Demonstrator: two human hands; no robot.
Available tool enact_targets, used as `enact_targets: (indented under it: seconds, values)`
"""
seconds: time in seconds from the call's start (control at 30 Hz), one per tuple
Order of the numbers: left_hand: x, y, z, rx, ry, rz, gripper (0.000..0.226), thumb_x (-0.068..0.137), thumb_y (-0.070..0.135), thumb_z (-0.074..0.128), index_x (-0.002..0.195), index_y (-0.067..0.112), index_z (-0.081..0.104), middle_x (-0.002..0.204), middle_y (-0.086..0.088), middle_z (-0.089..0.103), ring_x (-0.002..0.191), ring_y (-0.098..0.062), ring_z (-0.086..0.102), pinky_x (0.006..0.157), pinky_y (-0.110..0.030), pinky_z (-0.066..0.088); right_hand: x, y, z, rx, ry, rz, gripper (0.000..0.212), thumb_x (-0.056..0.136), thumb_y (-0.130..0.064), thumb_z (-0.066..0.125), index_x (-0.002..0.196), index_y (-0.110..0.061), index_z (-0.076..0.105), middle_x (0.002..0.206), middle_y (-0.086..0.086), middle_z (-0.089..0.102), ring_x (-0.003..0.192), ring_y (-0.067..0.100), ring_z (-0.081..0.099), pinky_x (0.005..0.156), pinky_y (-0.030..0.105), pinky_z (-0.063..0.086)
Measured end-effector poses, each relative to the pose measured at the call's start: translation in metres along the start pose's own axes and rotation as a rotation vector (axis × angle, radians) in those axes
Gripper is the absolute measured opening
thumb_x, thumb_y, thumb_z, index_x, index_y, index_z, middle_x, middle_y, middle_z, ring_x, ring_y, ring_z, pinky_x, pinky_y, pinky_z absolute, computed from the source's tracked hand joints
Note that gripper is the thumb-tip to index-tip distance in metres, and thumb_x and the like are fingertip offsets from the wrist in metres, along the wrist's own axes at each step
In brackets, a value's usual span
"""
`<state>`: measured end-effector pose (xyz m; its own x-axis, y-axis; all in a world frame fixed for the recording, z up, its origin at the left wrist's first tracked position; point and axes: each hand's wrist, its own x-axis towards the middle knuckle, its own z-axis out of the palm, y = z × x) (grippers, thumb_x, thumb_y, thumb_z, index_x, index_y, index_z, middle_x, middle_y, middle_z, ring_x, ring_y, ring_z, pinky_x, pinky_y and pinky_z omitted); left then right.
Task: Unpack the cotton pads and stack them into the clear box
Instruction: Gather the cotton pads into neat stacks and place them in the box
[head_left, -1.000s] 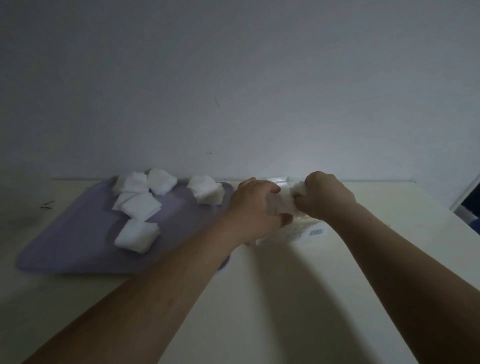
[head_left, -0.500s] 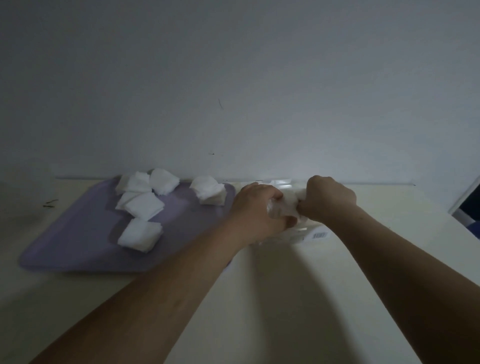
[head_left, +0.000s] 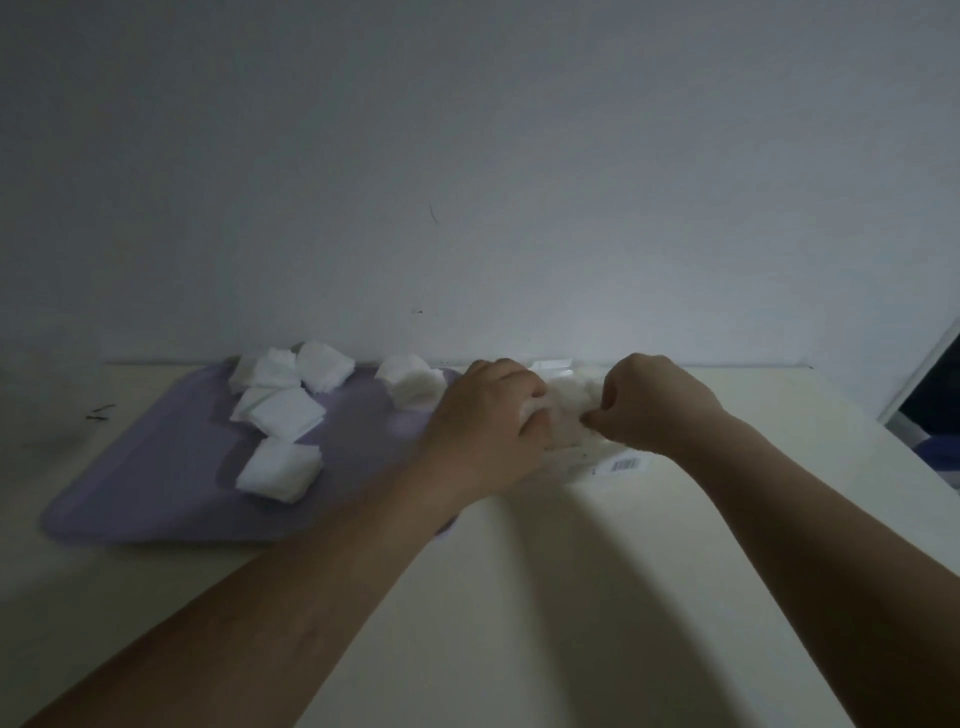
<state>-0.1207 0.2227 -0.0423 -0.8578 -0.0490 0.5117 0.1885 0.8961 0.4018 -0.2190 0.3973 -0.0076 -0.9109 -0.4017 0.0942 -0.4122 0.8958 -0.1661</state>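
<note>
Head view. The pad packet (head_left: 618, 465), of clear film, lies on the cream table (head_left: 571, 597) just beside the right edge of the purple tray (head_left: 156, 499). Its barcode corner points toward 4 o'clock. The hands cover most of it, so its long axis cannot be told with certainty; the visible part runs roughly from 10 to 4 o'clock.

The left hand (head_left: 483, 426) grips the packet's 9 o'clock end with curled fingers. The right hand (head_left: 654, 402) is at its 2 o'clock side, thumb and forefinger pinched together on it; whether on film or pad cannot be told. White cotton pads (head_left: 569, 397) bulge between the two hands.

Loose pad stacks (head_left: 280, 470) lie on the tray, at 9 o'clock of the packet.

Compared with one second ago, the right fingertips have dropped lower on the wad; the tray stacks lie as before.
</note>
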Motion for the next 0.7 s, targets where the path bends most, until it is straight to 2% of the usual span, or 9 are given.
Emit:
enact_targets:
  seconds: [0.07, 0.13, 0.23, 0.33, 0.43, 0.5, 0.57, 0.63, 0.7]
  values:
    - [-0.003, -0.008, -0.002, 0.065, -0.035, 0.0, 0.027, 0.084, 0.035, 0.058, 0.099, 0.019, 0.075, 0.105, -0.001, 0.07, 0.099, -0.029, 0.061, 0.09, -0.041, 0.051, -0.002, -0.003, 0.005, -0.039, -0.135, -0.07, 0.034, 0.085, -0.042, 0.064, 0.058, -0.021, 0.06, 0.068, -0.005, 0.061, 0.073, 0.023, 0.064, 0.072, 0.035, 0.057]
    - [-0.008, -0.015, 0.001, 0.084, -0.1, 0.011, 0.025, 0.088, 0.036, 0.056, 0.089, 0.02, 0.075, 0.098, 0.0, 0.067, 0.094, -0.028, 0.06, 0.09, -0.043, 0.05, -0.004, -0.008, 0.011, -0.033, -0.172, -0.085, 0.037, 0.09, -0.034, 0.056, 0.056, -0.019, 0.053, 0.071, -0.003, 0.061, 0.076, 0.025, 0.063, 0.074, 0.034, 0.055]
    - [-0.014, -0.017, 0.007, 0.087, -0.128, 0.009, 0.029, 0.098, 0.032, 0.052, 0.089, 0.015, 0.074, 0.104, -0.001, 0.064, 0.097, -0.026, 0.055, 0.091, -0.039, 0.047, -0.011, -0.02, 0.017, 0.025, -0.219, -0.115, 0.037, 0.102, -0.032, 0.043, 0.069, -0.019, 0.053, 0.096, 0.007, 0.068, 0.091, 0.028, 0.062, 0.079, 0.031, 0.045]
    - [-0.017, -0.02, 0.007, 0.071, -0.11, 0.014, 0.035, 0.099, 0.032, 0.043, 0.086, 0.013, 0.069, 0.1, -0.001, 0.065, 0.093, -0.025, 0.056, 0.087, -0.044, 0.05, -0.029, -0.034, 0.018, -0.029, -0.26, -0.157, 0.036, 0.107, -0.038, 0.03, 0.089, -0.02, 0.057, 0.105, 0.009, 0.065, 0.106, 0.032, 0.063, 0.086, 0.033, 0.046]
    - [-0.022, -0.02, -0.002, -0.067, -0.105, 0.014, 0.024, 0.1, 0.021, 0.045, 0.082, 0.016, 0.061, 0.092, 0.001, 0.065, 0.086, -0.017, 0.056, 0.084, -0.043, 0.049, -0.05, -0.049, 0.015, -0.101, -0.015, -0.134, 0.036, 0.105, -0.037, 0.037, 0.099, -0.023, 0.07, 0.105, 0.002, 0.07, 0.1, 0.027, 0.068, 0.077, 0.031, 0.043]
    - [-0.027, -0.019, -0.014, -0.133, -0.084, 0.0, 0.023, 0.097, 0.017, 0.044, 0.095, 0.017, 0.067, 0.102, 0.003, 0.07, 0.094, -0.015, 0.062, 0.089, -0.036, 0.051, -0.055, -0.063, 0.018, -0.102, 0.309, -0.238, 0.023, 0.095, -0.032, 0.057, 0.083, -0.022, 0.074, 0.084, -0.002, 0.073, 0.079, 0.025, 0.072, 0.067, 0.028, 0.046]
    - [-0.033, -0.029, -0.027, -0.129, -0.053, 0.018, 0.031, 0.093, 0.018, 0.042, 0.103, 0.015, 0.071, 0.105, 0.0, 0.072, 0.098, -0.018, 0.065, 0.091, -0.033, 0.051, -0.058, -0.081, 0.025, -0.048, 0.456, -0.312, 0.025, 0.088, -0.031, 0.062, 0.067, -0.02, 0.071, 0.065, 0.0, 0.069, 0.062, 0.028, 0.069, 0.057, 0.028, 0.047]
    - [-0.043, -0.05, -0.043, -0.075, 0.0, -0.011, 0.034, 0.092, 0.025, 0.042, 0.103, 0.015, 0.072, 0.103, -0.002, 0.072, 0.098, -0.021, 0.066, 0.089, -0.037, 0.052, -0.056, -0.105, 0.034, 0.117, 0.448, -0.394, 0.031, 0.093, -0.032, 0.052, 0.072, -0.017, 0.071, 0.067, 0.003, 0.067, 0.065, 0.029, 0.066, 0.054, 0.031, 0.048]
    - [-0.056, -0.076, -0.062, -0.02, 0.079, -0.137, 0.027, 0.091, 0.023, 0.051, 0.106, 0.018, 0.073, 0.105, -0.001, 0.072, 0.098, -0.023, 0.067, 0.087, -0.037, 0.054, -0.057, -0.13, 0.044, 0.266, 0.364, -0.45, 0.028, 0.092, -0.03, 0.05, 0.083, -0.016, 0.073, 0.08, 0.004, 0.07, 0.079, 0.028, 0.065, 0.061, 0.038, 0.054]
